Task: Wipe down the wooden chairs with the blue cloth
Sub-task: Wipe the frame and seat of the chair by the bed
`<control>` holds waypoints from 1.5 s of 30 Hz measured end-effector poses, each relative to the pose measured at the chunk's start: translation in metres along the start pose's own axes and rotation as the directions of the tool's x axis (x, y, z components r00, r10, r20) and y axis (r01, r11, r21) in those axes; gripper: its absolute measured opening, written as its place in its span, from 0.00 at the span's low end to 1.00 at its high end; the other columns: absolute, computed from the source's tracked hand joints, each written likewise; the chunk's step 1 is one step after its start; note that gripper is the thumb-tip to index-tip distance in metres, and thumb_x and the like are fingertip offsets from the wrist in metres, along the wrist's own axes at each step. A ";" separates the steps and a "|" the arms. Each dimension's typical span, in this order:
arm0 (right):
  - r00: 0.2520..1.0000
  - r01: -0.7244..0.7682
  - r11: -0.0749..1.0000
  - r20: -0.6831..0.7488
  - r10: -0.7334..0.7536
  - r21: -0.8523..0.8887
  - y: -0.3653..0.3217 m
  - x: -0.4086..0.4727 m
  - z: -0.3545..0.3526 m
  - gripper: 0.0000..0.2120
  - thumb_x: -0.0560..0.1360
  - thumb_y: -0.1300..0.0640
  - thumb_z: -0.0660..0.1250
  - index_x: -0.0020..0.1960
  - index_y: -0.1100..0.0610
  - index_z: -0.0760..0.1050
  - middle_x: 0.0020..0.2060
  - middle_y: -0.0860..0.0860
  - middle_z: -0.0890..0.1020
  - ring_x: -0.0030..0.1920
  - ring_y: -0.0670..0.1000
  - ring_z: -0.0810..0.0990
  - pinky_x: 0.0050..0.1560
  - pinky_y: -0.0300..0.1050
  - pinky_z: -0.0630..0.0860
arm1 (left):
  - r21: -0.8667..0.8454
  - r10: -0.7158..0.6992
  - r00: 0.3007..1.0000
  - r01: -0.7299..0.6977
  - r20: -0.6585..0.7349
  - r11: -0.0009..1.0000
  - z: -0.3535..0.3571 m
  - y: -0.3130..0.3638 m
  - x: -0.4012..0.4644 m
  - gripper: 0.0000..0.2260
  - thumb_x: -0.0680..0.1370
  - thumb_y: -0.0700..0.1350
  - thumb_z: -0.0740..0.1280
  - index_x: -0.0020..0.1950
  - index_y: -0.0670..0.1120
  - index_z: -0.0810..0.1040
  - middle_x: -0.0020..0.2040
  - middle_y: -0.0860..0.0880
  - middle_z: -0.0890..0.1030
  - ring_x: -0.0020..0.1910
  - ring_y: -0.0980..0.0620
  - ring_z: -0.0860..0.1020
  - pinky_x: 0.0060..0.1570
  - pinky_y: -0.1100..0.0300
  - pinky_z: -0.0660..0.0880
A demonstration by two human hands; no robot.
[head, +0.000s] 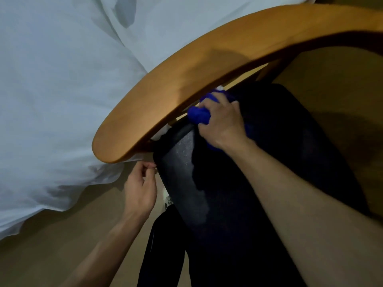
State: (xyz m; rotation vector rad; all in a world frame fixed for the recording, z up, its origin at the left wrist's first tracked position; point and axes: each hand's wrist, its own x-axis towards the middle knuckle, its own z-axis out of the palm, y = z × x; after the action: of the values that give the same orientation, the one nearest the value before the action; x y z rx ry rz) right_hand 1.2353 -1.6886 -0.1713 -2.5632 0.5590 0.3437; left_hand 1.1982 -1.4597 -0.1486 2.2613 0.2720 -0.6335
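**Chair wipe in progress: cloth worked in under the curved top rail**

1. Right forearm, nearest the lens. It crosses the lower right of the view and leads up to the right hand (222, 123), which lies just below the wooden rail.

2. White bedding (62, 79). Large rumpled expanse to the left of the rail and behind it, its hem hanging toward the tan floor (51, 235).

3. Wooden rail (186, 79). Curved top rail of the chair back, seen from above and sweeping from lower left to upper right; taken here as the landmark. Its upper face is bare and lit.

4. Dark garment (207, 193). Black fabric draped from the chair below the rail and hanging toward the camera. It probably covers the slats, which would explain why the hands work around it.

5. Left hand (141, 189). Below the rail's left end, at the garment's edge. Fingers curled, fingertips pinched close together at that edge; whether they actually have hold of the fabric cannot be told. The likely purpose is to draw the garment aside.

6. Blue cloth (199, 116). Bunched in the right hand's closed grip, pressed into the gap directly beneath the rail, apparently to wipe its underside.
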 end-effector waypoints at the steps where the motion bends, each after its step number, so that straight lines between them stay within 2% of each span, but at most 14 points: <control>1: 1.000 0.026 0.998 0.001 -0.026 0.051 -0.010 -0.016 0.009 0.22 0.70 0.49 0.70 0.63 0.45 0.71 0.71 0.48 0.63 0.62 0.57 0.69 0.62 0.51 0.68 | 0.015 0.022 1.000 -0.022 0.009 1.000 -0.005 -0.001 0.001 0.08 0.81 0.42 0.58 0.48 0.46 0.76 0.45 0.49 0.80 0.46 0.50 0.77 0.46 0.54 0.72; 7: 0.917 0.326 0.883 0.112 -0.382 0.338 -0.032 -0.090 0.046 0.20 0.71 0.53 0.70 0.62 0.50 0.75 0.72 0.48 0.66 0.67 0.54 0.66 0.67 0.52 0.65 | 0.191 0.248 0.966 -0.259 0.078 0.947 -0.019 0.009 0.003 0.08 0.81 0.41 0.60 0.45 0.46 0.77 0.40 0.51 0.79 0.39 0.60 0.76 0.37 0.58 0.72; 9: 0.921 0.320 0.869 0.093 -0.379 0.377 -0.013 -0.090 0.034 0.20 0.70 0.55 0.70 0.62 0.49 0.76 0.70 0.47 0.68 0.65 0.48 0.66 0.66 0.47 0.64 | 0.241 0.298 0.939 -0.333 0.170 0.912 -0.019 0.018 0.004 0.08 0.80 0.43 0.61 0.42 0.48 0.76 0.37 0.52 0.79 0.37 0.58 0.76 0.36 0.54 0.74; 14: 0.990 0.090 0.954 -0.134 -0.054 0.286 0.073 -0.057 -0.039 0.27 0.70 0.55 0.70 0.67 0.40 0.69 0.74 0.43 0.62 0.62 0.49 0.65 0.65 0.44 0.61 | 0.250 0.439 0.838 -0.524 0.324 0.814 0.010 0.051 0.004 0.06 0.78 0.51 0.59 0.45 0.53 0.75 0.38 0.55 0.78 0.37 0.59 0.76 0.37 0.53 0.75; 19: 0.916 -0.331 0.906 -0.142 0.376 0.264 0.161 -0.025 -0.083 0.39 0.73 0.56 0.70 0.76 0.36 0.54 0.76 0.48 0.58 0.72 0.59 0.61 0.72 0.59 0.58 | 0.288 0.527 0.756 -0.642 0.387 0.710 0.049 0.080 0.013 0.12 0.78 0.52 0.63 0.60 0.51 0.74 0.54 0.54 0.76 0.52 0.55 0.73 0.49 0.58 0.69; 22: 0.866 -0.421 0.848 -0.137 0.482 0.322 0.158 -0.025 -0.064 0.33 0.73 0.56 0.70 0.74 0.40 0.62 0.75 0.51 0.59 0.72 0.59 0.63 0.72 0.54 0.59 | 0.283 0.553 0.751 -0.653 0.360 0.703 0.053 0.091 0.019 0.14 0.78 0.51 0.63 0.62 0.51 0.73 0.55 0.54 0.75 0.53 0.57 0.71 0.50 0.59 0.68; 26: 0.922 -0.249 0.915 -0.210 0.324 0.318 0.087 -0.054 -0.013 0.27 0.69 0.55 0.72 0.65 0.41 0.71 0.74 0.49 0.59 0.66 0.57 0.67 0.65 0.47 0.62 | 0.284 0.558 0.752 -0.653 0.351 0.702 0.034 0.095 0.024 0.12 0.77 0.49 0.63 0.59 0.49 0.74 0.52 0.53 0.77 0.52 0.55 0.75 0.50 0.55 0.74; 28: 0.966 -0.151 0.936 -0.154 0.208 0.318 0.042 -0.088 0.020 0.28 0.67 0.55 0.74 0.64 0.40 0.71 0.74 0.46 0.57 0.64 0.53 0.66 0.63 0.45 0.64 | 0.316 0.521 0.752 -0.649 0.404 0.692 0.021 0.086 0.023 0.12 0.76 0.49 0.62 0.59 0.50 0.73 0.53 0.53 0.76 0.51 0.55 0.74 0.49 0.56 0.73; 31: 0.998 0.040 0.948 -0.052 -0.025 0.316 -0.002 -0.147 0.059 0.27 0.66 0.56 0.73 0.62 0.41 0.71 0.74 0.44 0.58 0.61 0.53 0.67 0.60 0.52 0.72 | 0.372 0.444 0.742 -0.649 0.503 0.663 0.011 0.065 0.012 0.13 0.75 0.45 0.62 0.60 0.51 0.73 0.53 0.53 0.73 0.52 0.56 0.72 0.52 0.58 0.72; 34: 0.981 0.153 0.914 0.056 -0.188 0.377 -0.007 -0.173 0.070 0.25 0.67 0.55 0.71 0.62 0.41 0.74 0.73 0.42 0.60 0.60 0.53 0.67 0.58 0.55 0.72 | 0.404 0.399 0.778 -0.604 0.485 0.687 0.004 0.043 0.001 0.13 0.75 0.41 0.63 0.58 0.51 0.73 0.51 0.53 0.73 0.50 0.55 0.72 0.49 0.56 0.73; 37: 0.962 0.234 0.901 0.048 -0.269 0.364 0.018 -0.163 0.044 0.25 0.66 0.57 0.69 0.62 0.42 0.77 0.71 0.45 0.67 0.56 0.55 0.70 0.55 0.55 0.72 | 0.374 0.399 0.795 -0.579 0.458 0.724 0.001 0.030 -0.006 0.12 0.76 0.42 0.64 0.57 0.54 0.72 0.50 0.56 0.72 0.47 0.60 0.72 0.44 0.65 0.68; 39: 0.984 0.165 0.945 -0.113 -0.138 0.284 0.051 -0.150 0.016 0.27 0.65 0.57 0.69 0.63 0.44 0.77 0.70 0.49 0.69 0.55 0.58 0.73 0.59 0.55 0.72 | 0.357 0.410 0.788 -0.586 0.459 0.727 0.003 0.027 -0.012 0.12 0.76 0.42 0.64 0.58 0.53 0.72 0.51 0.56 0.73 0.48 0.60 0.72 0.44 0.65 0.69; 41: 0.959 -0.041 0.951 -0.256 0.124 0.308 0.094 -0.130 -0.016 0.32 0.66 0.58 0.69 0.68 0.41 0.71 0.71 0.51 0.67 0.61 0.59 0.72 0.65 0.49 0.66 | 0.334 0.419 0.802 -0.570 0.426 0.751 0.004 0.028 -0.016 0.12 0.76 0.39 0.64 0.58 0.48 0.74 0.53 0.52 0.75 0.50 0.55 0.74 0.48 0.58 0.73; 45: 0.849 -0.344 0.851 -0.255 0.462 0.397 0.164 -0.097 -0.056 0.45 0.67 0.61 0.73 0.76 0.39 0.55 0.74 0.48 0.63 0.71 0.56 0.64 0.64 0.46 0.57 | 0.300 0.352 0.865 -0.464 0.358 0.834 -0.001 0.022 -0.021 0.11 0.76 0.37 0.62 0.58 0.47 0.75 0.53 0.50 0.77 0.51 0.53 0.76 0.51 0.55 0.75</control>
State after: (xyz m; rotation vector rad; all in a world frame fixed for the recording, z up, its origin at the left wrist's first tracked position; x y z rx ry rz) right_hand 1.0845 -1.8167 -0.1580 -2.1576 1.1975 -0.0678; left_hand 1.1888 -1.4748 -0.1234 2.4326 -0.5227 -0.8198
